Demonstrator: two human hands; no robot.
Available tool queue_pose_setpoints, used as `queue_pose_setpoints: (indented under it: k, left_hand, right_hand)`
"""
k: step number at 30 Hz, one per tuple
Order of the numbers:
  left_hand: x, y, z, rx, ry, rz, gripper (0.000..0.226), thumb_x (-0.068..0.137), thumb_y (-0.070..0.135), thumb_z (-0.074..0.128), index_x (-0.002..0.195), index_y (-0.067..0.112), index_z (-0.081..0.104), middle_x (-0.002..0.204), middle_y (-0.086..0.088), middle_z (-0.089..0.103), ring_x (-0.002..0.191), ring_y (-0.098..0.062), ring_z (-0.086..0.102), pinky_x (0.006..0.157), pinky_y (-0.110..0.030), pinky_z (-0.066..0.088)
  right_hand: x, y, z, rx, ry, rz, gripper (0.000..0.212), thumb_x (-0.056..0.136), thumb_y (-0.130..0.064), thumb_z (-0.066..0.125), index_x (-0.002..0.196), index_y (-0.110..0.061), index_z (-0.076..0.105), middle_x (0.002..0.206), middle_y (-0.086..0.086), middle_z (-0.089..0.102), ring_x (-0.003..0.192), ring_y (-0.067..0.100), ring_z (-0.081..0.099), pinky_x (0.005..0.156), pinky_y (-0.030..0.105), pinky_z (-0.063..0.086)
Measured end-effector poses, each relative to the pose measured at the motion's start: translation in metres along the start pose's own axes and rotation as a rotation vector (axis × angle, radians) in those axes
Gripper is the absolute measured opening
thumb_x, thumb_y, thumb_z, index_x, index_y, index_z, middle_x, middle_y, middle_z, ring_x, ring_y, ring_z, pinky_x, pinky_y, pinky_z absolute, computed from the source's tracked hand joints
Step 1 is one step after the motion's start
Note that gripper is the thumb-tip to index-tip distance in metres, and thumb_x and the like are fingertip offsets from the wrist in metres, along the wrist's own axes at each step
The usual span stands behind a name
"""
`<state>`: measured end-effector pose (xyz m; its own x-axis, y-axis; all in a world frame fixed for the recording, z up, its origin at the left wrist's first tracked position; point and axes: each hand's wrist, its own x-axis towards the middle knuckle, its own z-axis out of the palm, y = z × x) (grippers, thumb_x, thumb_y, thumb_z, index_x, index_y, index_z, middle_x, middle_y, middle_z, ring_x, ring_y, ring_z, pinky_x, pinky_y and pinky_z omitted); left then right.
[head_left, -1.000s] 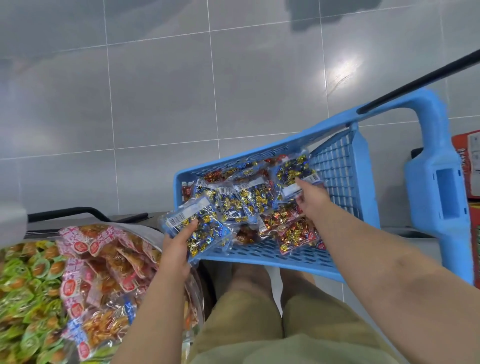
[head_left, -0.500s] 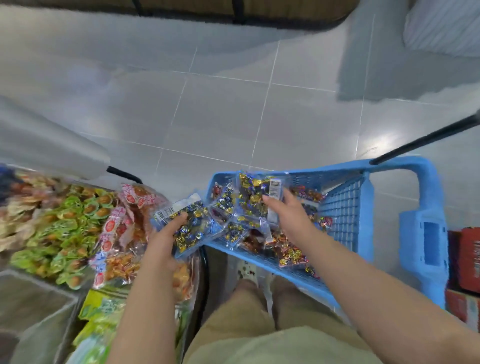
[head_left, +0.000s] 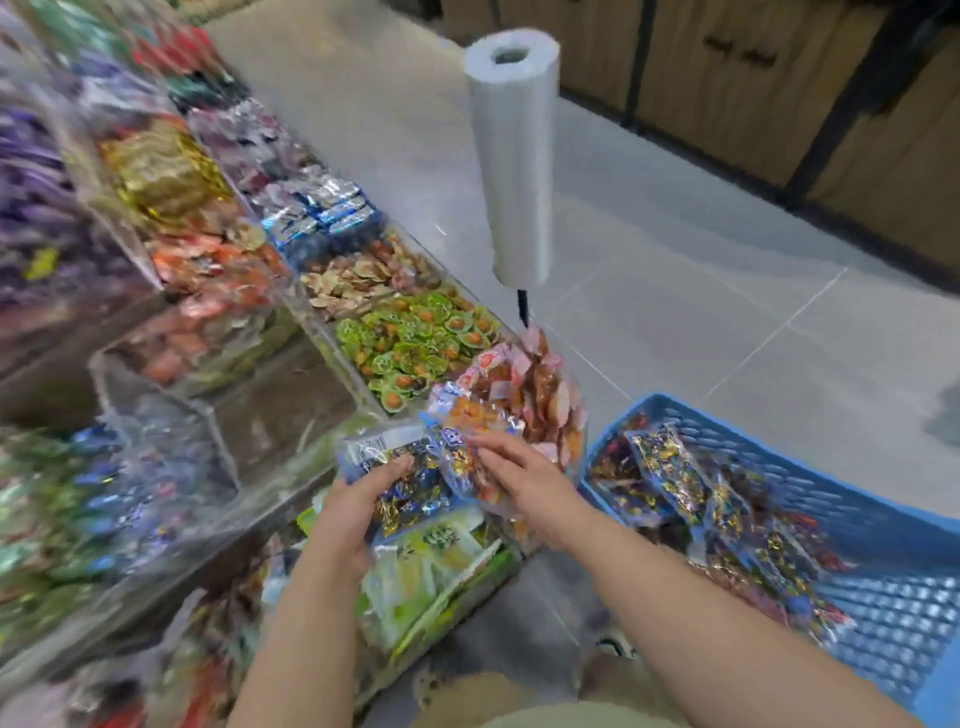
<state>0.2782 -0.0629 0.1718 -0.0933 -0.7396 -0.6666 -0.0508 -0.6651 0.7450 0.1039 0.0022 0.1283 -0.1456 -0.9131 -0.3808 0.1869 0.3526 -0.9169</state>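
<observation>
- My left hand (head_left: 358, 499) grips a blue packet (head_left: 415, 480), fingers curled over its front, the barcode label just beyond my fingertips.
- My right hand (head_left: 524, 478) lies on a second packet (head_left: 462, 465) with the fingers nearly straight. The thumb is hidden, so I cannot tell whether I pinch it.
- The two packets touch between my fingers, above the yellow-green bags (head_left: 431, 566).
- The red-white sweets (head_left: 524, 384) lie just past my right fingertips, and the green sweets (head_left: 410, 338) further on.
- The blue basket (head_left: 727, 422), holding more packets, stands right of my right fingers.
- A bag roll (head_left: 514, 156) stands upright well beyond both hands.
</observation>
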Motion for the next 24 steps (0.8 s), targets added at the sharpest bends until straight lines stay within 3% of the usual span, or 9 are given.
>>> queue_pose_setpoints:
  k: [2,4,6,8,11,14,18,21,24]
  left_hand:
    - [-0.007,0.005,-0.046,-0.041,0.009,0.034,0.038,0.075,0.01,0.072,0.112,0.005,0.064,0.099,-0.015,0.073,0.082,-0.027,0.07,0.072,-0.04,0.058]
    - [-0.015,0.011,-0.093,-0.055,0.018,0.067,0.03,0.075,0.009,0.072,0.104,0.006,0.065,0.084,-0.01,0.075,0.068,-0.022,0.072,0.056,-0.03,0.056]
    - [-0.022,0.017,-0.137,-0.074,0.022,0.094,0.017,0.079,0.006,0.071,0.094,0.008,0.064,0.074,-0.005,0.074,0.06,-0.018,0.071,0.047,-0.025,0.053]
    - [-0.027,0.023,-0.177,-0.085,0.065,0.142,0.027,0.08,0.011,0.073,0.098,0.017,0.055,0.078,0.011,0.072,0.063,-0.008,0.067,0.05,-0.022,0.049]
    - [-0.034,0.034,-0.232,-0.096,0.133,0.207,0.047,0.079,0.02,0.076,0.114,0.026,0.047,0.072,0.028,0.065,0.064,0.006,0.06,0.051,-0.02,0.045]
    - [-0.04,0.043,-0.277,-0.178,0.2,0.227,0.045,0.081,0.014,0.074,0.121,0.017,0.053,0.076,0.02,0.069,0.057,0.006,0.064,0.048,-0.012,0.048]
    - [-0.041,0.05,-0.332,-0.246,0.389,0.307,0.095,0.076,0.027,0.079,0.151,0.015,0.022,0.147,-0.001,0.039,0.129,-0.018,0.044,0.094,-0.032,0.033]
    - [-0.031,0.058,-0.37,-0.328,0.491,0.335,0.098,0.075,0.029,0.08,0.151,0.013,0.021,0.155,-0.003,0.029,0.139,-0.022,0.031,0.101,-0.035,0.03]
    - [-0.022,0.07,-0.395,-0.387,0.533,0.362,0.085,0.074,0.027,0.08,0.144,0.011,0.034,0.144,-0.003,0.044,0.129,-0.02,0.042,0.096,-0.035,0.034]
  right_hand:
    - [0.007,0.002,0.042,-0.041,-0.043,0.003,0.026,0.086,-0.031,0.065,0.105,-0.048,0.06,0.132,0.0,0.053,0.12,0.018,0.051,0.104,0.034,0.04]
    - [0.014,-0.001,0.084,-0.106,-0.149,0.059,0.072,0.067,-0.049,0.077,0.129,-0.049,0.041,0.142,-0.006,0.038,0.126,0.019,0.047,0.105,0.041,0.04]
    - [0.021,-0.003,0.127,-0.065,-0.218,0.145,0.118,0.043,-0.057,0.085,0.142,-0.048,0.02,0.141,-0.002,0.037,0.123,0.02,0.05,0.091,0.037,0.05]
    - [0.03,-0.004,0.166,-0.008,-0.267,0.163,0.129,0.034,-0.049,0.09,0.141,-0.049,0.018,0.132,0.003,0.05,0.104,0.016,0.061,0.071,0.029,0.054]
    - [0.04,-0.008,0.221,0.081,-0.285,0.146,0.099,0.056,-0.021,0.089,0.132,-0.047,0.032,0.113,0.002,0.067,0.097,0.018,0.067,0.081,0.037,0.056]
    - [0.05,-0.017,0.263,0.139,-0.301,0.076,0.072,0.07,0.0,0.075,0.116,-0.048,0.047,0.091,-0.005,0.073,0.074,0.009,0.069,0.058,0.021,0.053]
    - [0.07,-0.04,0.301,0.111,-0.184,0.001,0.06,0.078,0.003,0.069,0.118,-0.036,0.047,0.085,-0.004,0.067,0.062,0.005,0.064,0.048,0.017,0.045]
    - [0.094,-0.064,0.33,-0.044,-0.121,-0.101,0.053,0.08,-0.005,0.07,0.116,-0.033,0.042,0.086,0.002,0.058,0.068,0.013,0.055,0.056,0.024,0.042]
    - [0.119,-0.084,0.363,-0.268,-0.1,-0.242,0.055,0.08,-0.009,0.072,0.117,-0.028,0.037,0.097,0.01,0.057,0.083,0.018,0.054,0.078,0.036,0.049]
